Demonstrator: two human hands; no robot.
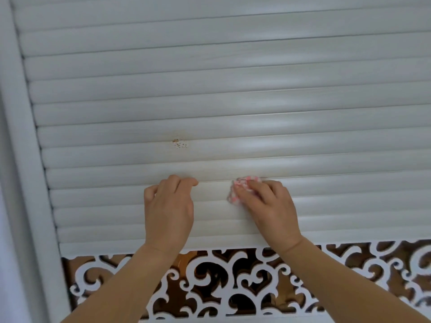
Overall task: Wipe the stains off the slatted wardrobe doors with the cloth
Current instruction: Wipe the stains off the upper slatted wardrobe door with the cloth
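A home: white slatted wardrobe door [210, 78] above ornate scrollwork panel [233, 283]

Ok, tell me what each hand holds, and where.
The right hand holds the bunched cloth under its fingers against the slats. The left hand holds nothing; it rests on the slats.
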